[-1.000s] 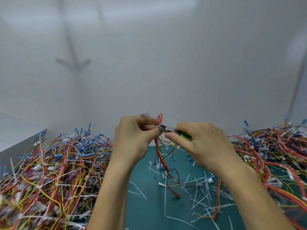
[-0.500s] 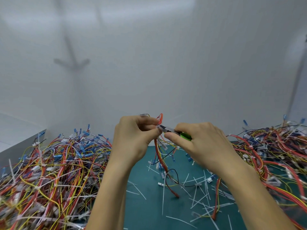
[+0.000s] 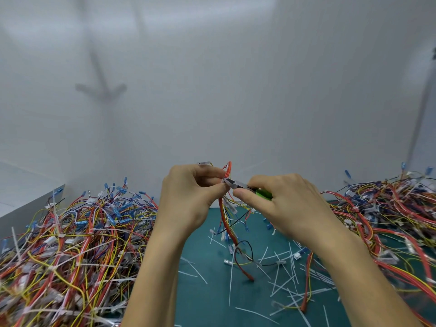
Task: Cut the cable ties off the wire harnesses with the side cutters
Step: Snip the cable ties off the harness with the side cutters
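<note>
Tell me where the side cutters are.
In the head view, centre: the right hand grips the cutters, their tip at the harness pinched by the left hand.

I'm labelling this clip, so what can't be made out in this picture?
Head view only.
Tips of the green-handled metal side cutters: behind the thumb of the left hand, so where they bite the held red wire harness is hidden.
Cutter handles: mostly wrapped by the right hand.
Left multicoloured harness pile and right harness pile: cut off by the frame edges.
</note>
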Tool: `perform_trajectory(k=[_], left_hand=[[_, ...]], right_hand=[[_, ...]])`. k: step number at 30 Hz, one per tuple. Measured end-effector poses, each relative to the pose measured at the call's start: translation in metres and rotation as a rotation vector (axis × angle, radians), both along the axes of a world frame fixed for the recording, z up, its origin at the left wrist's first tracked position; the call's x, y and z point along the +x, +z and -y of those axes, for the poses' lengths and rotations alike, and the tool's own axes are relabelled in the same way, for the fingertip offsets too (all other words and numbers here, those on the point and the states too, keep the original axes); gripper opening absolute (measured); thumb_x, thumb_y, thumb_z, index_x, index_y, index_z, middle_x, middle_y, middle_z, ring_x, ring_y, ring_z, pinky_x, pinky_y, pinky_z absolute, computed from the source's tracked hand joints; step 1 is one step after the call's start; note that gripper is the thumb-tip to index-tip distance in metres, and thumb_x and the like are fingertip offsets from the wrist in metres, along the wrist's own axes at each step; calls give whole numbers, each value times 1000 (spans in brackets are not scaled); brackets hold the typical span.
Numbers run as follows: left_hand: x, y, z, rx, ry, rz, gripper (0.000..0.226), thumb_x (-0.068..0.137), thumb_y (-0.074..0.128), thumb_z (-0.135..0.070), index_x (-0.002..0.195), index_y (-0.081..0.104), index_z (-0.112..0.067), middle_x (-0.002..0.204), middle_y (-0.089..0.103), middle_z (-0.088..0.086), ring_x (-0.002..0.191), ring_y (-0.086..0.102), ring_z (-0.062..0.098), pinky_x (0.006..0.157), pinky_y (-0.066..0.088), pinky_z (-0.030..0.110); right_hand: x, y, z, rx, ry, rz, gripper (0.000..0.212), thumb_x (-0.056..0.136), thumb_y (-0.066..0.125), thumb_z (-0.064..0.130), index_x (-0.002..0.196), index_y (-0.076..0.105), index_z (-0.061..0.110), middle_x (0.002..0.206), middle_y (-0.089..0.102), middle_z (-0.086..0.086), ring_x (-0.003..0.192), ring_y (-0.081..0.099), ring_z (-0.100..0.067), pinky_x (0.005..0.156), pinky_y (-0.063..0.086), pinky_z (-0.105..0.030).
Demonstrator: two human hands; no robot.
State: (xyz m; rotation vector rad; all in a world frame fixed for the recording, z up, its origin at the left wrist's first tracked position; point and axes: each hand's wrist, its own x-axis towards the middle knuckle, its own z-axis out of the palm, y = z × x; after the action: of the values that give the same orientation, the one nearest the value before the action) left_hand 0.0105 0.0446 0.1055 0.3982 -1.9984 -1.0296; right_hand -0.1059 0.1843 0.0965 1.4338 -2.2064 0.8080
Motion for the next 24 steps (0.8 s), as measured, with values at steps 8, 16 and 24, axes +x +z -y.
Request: perform_trajectory(k=[8, 16, 24], left_hand=[[-1, 0, -1, 7, -14, 2, 16, 75, 82, -13, 81, 76, -26, 71, 75, -5, 74, 74, 12, 82, 59, 39], [0, 0, 2, 129, -12, -110, 18, 74, 82, -8, 86, 76, -21, 67, 73, -7, 64, 66, 2, 63, 52, 18], [4, 1, 4, 414, -77, -241, 9, 82, 73, -2, 89, 73, -8, 68, 73, -3, 63, 69, 8, 60, 57, 20]], right_hand=[[-1, -1, -1, 18, -1, 60, 61, 82, 28, 77, 83, 66, 29, 66, 58, 3, 70, 53, -16, 60, 39, -29], [4, -3, 9, -203, 250, 599, 53, 98, 45, 55, 69, 65, 15, 55, 64, -2, 43, 55, -8, 49, 44, -25], [-1, -4, 10, -258, 29, 539, 48, 88, 59, 59, 79, 66, 12, 75, 67, -12, 63, 56, -25, 64, 50, -40]])
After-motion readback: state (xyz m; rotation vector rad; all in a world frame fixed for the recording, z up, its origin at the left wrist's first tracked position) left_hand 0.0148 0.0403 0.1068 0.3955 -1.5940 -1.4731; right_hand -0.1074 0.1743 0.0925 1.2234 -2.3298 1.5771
